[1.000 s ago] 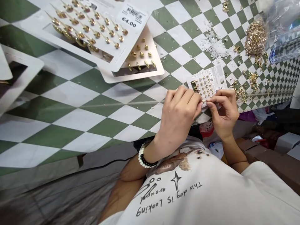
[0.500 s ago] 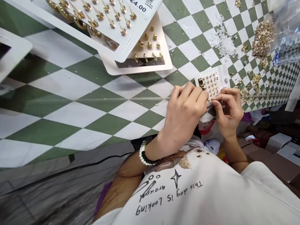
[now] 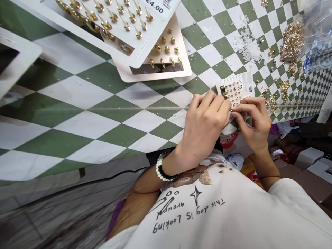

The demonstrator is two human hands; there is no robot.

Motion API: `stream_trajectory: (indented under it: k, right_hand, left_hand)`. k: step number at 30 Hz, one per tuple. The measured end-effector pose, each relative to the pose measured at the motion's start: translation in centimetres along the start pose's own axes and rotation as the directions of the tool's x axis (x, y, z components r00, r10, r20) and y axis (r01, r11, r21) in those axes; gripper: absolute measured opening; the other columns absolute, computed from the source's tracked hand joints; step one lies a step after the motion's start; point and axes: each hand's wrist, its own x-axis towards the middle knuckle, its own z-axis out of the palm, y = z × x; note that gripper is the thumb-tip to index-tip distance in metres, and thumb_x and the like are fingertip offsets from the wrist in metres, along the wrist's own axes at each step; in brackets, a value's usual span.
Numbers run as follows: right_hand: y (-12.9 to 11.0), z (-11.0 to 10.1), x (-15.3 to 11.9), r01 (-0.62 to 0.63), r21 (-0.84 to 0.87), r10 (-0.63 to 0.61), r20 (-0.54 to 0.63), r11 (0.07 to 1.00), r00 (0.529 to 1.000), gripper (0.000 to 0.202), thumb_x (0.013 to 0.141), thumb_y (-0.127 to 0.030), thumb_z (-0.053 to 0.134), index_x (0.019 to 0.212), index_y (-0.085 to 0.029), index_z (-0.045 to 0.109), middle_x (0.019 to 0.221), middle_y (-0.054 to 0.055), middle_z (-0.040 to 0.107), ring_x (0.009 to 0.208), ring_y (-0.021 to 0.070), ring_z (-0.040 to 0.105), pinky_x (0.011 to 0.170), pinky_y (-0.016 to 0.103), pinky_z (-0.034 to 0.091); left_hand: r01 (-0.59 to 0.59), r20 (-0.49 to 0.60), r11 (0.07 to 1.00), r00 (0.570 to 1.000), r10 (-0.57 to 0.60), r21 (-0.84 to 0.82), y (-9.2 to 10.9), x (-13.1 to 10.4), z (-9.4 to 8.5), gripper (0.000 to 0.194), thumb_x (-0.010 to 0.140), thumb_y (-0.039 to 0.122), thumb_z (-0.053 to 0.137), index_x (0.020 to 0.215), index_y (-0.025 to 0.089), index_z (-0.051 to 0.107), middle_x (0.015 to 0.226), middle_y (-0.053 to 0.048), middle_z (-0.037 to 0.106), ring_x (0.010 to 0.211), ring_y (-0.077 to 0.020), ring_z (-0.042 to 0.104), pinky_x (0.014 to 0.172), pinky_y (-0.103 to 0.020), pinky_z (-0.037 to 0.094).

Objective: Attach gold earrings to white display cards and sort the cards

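A small earring card (image 3: 245, 83) with rows of gold studs lies on the checkered tabletop, its near part hidden by my fingers. My left hand (image 3: 204, 124), with the bead bracelet (image 3: 162, 169) on its wrist, is curled at the card's lower left edge; its fingertips are tucked out of sight. My right hand (image 3: 252, 119) meets it from the right, thumb and forefinger pinched at a tiny gold piece (image 3: 231, 110) between the two hands. Whether my left fingers also grip that piece or the card is hidden.
Large earring cards (image 3: 153, 45) overlap at the upper left, and another card (image 3: 28, 52) lies at the left edge. White bits (image 3: 250, 48), loose gold pieces (image 3: 284, 90) and a bag of gold parts (image 3: 292, 39) are beyond my right hand.
My right thumb and forefinger have shifted slightly left, closer to my left fingertips. My left hand has kept its place and curled pose. The view has shifted a little.
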Motion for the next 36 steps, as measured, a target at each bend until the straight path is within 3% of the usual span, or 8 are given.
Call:
stream_trajectory:
  k: [4, 22, 25, 27, 29, 31, 34, 36]
  right_hand:
    - [0.6, -0.9, 0.4, -0.023, 0.086, 0.02, 0.038, 0.996, 0.999, 0.011, 0.094, -0.014, 0.067, 0.1, -0.022, 0.07, 0.097, 0.004, 0.066, 0.084, 0.0152, 0.063, 0.064, 0.027, 0.052]
    - [0.4, -1.0, 1.5, 0.016, 0.094, -0.032, 0.18, 0.995, 0.983, 0.003, 0.096, -0.017, 0.065, 0.095, -0.02, 0.066, 0.098, 0.005, 0.061, 0.083, 0.0144, 0.062, 0.068, 0.027, 0.055]
    - [1.9, -0.9, 0.6, -0.008, 0.224, 0.027, -0.084, 0.975, 0.996, 0.008, 0.096, -0.029, 0.068, 0.103, -0.025, 0.07, 0.1, 0.003, 0.062, 0.081, 0.0141, 0.061, 0.064, 0.026, 0.053]
    - [3.1, -1.0, -0.3, -0.033, 0.267, 0.135, -0.373, 0.963, 0.918, 0.014, 0.099, -0.036, 0.065, 0.11, -0.03, 0.071, 0.101, 0.003, 0.062, 0.078, 0.0135, 0.06, 0.059, 0.024, 0.05]
    - [4.1, -1.2, -1.2, -0.096, 0.325, 0.251, -0.479, 0.941, 0.841, 0.024, 0.099, -0.041, 0.064, 0.122, -0.035, 0.069, 0.108, 0.003, 0.064, 0.069, 0.0109, 0.056, 0.051, 0.022, 0.044]
    - [4.3, -1.6, -1.9, -0.17, 0.468, 0.35, -0.33, 0.867, 0.877, 0.043, 0.096, -0.051, 0.066, 0.138, -0.038, 0.061, 0.129, 0.004, 0.063, 0.063, 0.0086, 0.053, 0.045, 0.021, 0.042]
    - [3.8, -2.5, -2.8, -0.306, 0.705, 0.426, 0.005, 0.64, 0.905, 0.064, 0.09, -0.067, 0.066, 0.144, -0.034, 0.056, 0.14, 0.007, 0.062, 0.057, 0.007, 0.05, 0.046, 0.024, 0.047]
    - [4.0, -3.4, -4.0, -0.378, 0.784, 0.492, 0.107, 0.493, 0.864, 0.056, 0.085, -0.069, 0.07, 0.123, -0.028, 0.067, 0.115, 0.005, 0.072, 0.051, 0.0066, 0.044, 0.044, 0.023, 0.043]
  left_hand:
    - [0.003, 0.006, 1.0, 1.0, -0.003, 0.0, 0.0, 0.0, 0.1, 0.019, 0.102, 0.014, 0.05, 0.085, 0.018, 0.06, 0.082, -0.002, 0.068, 0.083, -0.0211, 0.062, 0.075, -0.034, 0.039]
    - [-0.008, -0.025, 0.998, 1.0, 0.009, 0.057, 0.0, -0.2, 0.6, 0.016, 0.099, 0.015, 0.058, 0.083, 0.018, 0.059, 0.079, -0.001, 0.067, 0.081, -0.0206, 0.06, 0.074, -0.033, 0.039]
    - [0.005, -0.026, 1.0, 1.0, -0.004, 0.027, 0.0, -0.4, 0.3, 0.013, 0.1, 0.016, 0.058, 0.087, 0.018, 0.061, 0.082, -0.002, 0.069, 0.083, -0.0206, 0.061, 0.075, -0.034, 0.039]
    - [0.059, -0.048, 0.992, 0.997, -0.064, -0.109, 0.2, -0.5, -0.5, 0.011, 0.1, 0.015, 0.058, 0.09, 0.019, 0.062, 0.084, -0.002, 0.07, 0.082, -0.019, 0.061, 0.075, -0.033, 0.04]
    - [0.147, -0.043, 0.912, 0.983, -0.176, -0.384, 0.6, -0.5, -1.4, 0.009, 0.1, 0.017, 0.06, 0.093, 0.02, 0.063, 0.086, -0.002, 0.07, 0.081, -0.0165, 0.062, 0.075, -0.031, 0.044]
    - [0.244, 0.081, 0.703, 0.963, -0.258, -0.667, 1.1, 0.0, -2.2, 0.006, 0.099, 0.02, 0.063, 0.093, 0.021, 0.064, 0.088, -0.001, 0.069, 0.082, -0.0147, 0.063, 0.075, -0.028, 0.049]
    - [0.389, 0.363, 0.358, 0.921, -0.139, -0.849, 2.3, 1.3, -2.1, 0.013, 0.097, 0.031, 0.068, 0.091, 0.02, 0.067, 0.09, -0.003, 0.07, 0.083, -0.0145, 0.065, 0.075, -0.025, 0.053]
    - [0.473, 0.485, 0.227, 0.874, 0.0, -0.852, 3.6, 2.2, -1.2, 0.023, 0.095, 0.041, 0.071, 0.09, 0.019, 0.068, 0.091, -0.004, 0.07, 0.084, -0.015, 0.067, 0.075, -0.025, 0.055]
